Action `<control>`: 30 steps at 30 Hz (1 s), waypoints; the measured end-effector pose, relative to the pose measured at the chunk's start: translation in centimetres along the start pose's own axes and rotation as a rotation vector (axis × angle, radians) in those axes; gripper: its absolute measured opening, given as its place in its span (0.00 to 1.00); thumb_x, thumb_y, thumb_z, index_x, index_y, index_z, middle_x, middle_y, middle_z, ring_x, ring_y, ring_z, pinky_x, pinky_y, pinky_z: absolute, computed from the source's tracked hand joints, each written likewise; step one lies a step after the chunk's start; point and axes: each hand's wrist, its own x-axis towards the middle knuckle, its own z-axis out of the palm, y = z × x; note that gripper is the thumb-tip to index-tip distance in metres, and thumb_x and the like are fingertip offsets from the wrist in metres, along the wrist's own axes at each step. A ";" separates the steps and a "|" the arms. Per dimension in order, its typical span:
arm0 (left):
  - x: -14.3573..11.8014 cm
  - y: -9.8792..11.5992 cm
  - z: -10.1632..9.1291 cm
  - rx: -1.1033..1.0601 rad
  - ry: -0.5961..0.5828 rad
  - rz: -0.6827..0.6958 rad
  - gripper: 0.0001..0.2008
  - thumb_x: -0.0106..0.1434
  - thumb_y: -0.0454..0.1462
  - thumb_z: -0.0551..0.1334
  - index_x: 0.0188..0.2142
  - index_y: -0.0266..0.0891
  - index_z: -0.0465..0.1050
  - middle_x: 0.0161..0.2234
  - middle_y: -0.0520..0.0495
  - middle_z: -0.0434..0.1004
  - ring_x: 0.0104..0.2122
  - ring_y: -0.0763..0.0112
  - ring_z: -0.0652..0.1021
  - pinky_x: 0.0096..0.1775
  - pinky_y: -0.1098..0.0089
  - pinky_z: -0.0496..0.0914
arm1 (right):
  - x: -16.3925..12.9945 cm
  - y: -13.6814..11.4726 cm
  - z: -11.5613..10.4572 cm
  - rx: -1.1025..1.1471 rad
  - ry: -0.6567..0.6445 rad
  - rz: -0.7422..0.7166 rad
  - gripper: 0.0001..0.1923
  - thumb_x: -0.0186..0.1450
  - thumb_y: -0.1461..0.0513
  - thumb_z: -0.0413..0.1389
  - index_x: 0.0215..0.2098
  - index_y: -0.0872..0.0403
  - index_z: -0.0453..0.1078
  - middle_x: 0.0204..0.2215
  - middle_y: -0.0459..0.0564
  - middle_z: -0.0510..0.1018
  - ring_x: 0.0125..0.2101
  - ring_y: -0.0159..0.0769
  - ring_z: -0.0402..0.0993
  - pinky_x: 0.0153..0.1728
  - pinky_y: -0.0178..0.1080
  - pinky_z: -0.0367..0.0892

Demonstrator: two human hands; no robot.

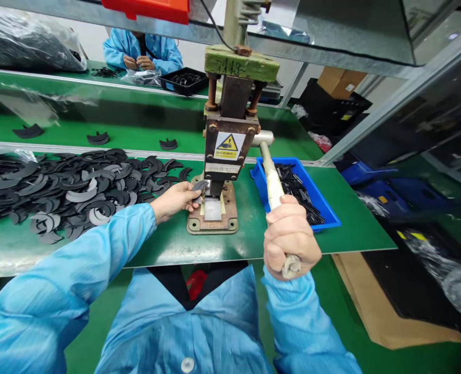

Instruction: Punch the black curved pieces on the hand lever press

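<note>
light: bright, even, from overhead | glare: sheen on green bench (168, 244) and plastic bags | shadows: soft, short | focus: sharp centre | edges: wide-angle bending, slight smear

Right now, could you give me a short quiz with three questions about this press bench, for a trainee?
1. True or false: the right hand grips the press lever.
2. What does the left hand hold at the press?
A. a dark curved piece
B. a screwdriver
C. a cardboard box
3. Fill in: the tray right of the press is ____ in colour.

Key:
1. True.
2. A.
3. Blue.
</note>
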 end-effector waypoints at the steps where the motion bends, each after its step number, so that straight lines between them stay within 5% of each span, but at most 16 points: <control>1: 0.0 0.2 0.3 0.008 -0.012 -0.021 0.18 0.60 0.41 0.76 0.36 0.38 0.68 0.28 0.48 0.80 0.24 0.75 0.79 0.27 0.75 0.75 | 0.0 0.0 0.0 0.010 0.018 -0.008 0.14 0.66 0.55 0.61 0.25 0.48 0.67 0.22 0.41 0.73 0.33 0.38 0.77 0.57 0.61 0.72; 10: 0.3 1.4 2.1 0.146 -0.018 -0.105 0.19 0.61 0.40 0.77 0.31 0.39 0.66 0.20 0.52 0.75 0.23 0.69 0.82 0.28 0.71 0.79 | 0.2 0.2 0.4 0.092 0.052 -0.082 0.12 0.65 0.60 0.61 0.25 0.51 0.67 0.24 0.41 0.74 0.36 0.36 0.76 0.57 0.59 0.71; 19: 0.8 1.3 0.4 0.119 -0.080 -0.040 0.22 0.58 0.44 0.78 0.34 0.40 0.66 0.23 0.52 0.77 0.22 0.72 0.81 0.24 0.77 0.74 | -0.1 0.4 0.6 0.091 0.070 -0.092 0.13 0.65 0.58 0.62 0.25 0.49 0.66 0.24 0.41 0.74 0.35 0.36 0.76 0.57 0.58 0.71; 23: 1.3 1.4 0.6 0.202 -0.157 -0.094 0.20 0.58 0.44 0.78 0.35 0.40 0.69 0.23 0.50 0.78 0.22 0.70 0.81 0.25 0.75 0.75 | 0.1 0.3 0.7 0.105 0.069 -0.088 0.12 0.65 0.59 0.61 0.25 0.50 0.67 0.25 0.41 0.74 0.36 0.36 0.76 0.58 0.58 0.70; 30: 1.8 2.4 1.4 0.341 -0.111 -0.167 0.14 0.63 0.44 0.74 0.35 0.40 0.72 0.22 0.47 0.80 0.19 0.68 0.80 0.21 0.75 0.72 | 0.1 0.1 0.5 0.120 0.082 -0.096 0.12 0.65 0.60 0.61 0.25 0.52 0.66 0.25 0.41 0.74 0.37 0.35 0.76 0.59 0.58 0.69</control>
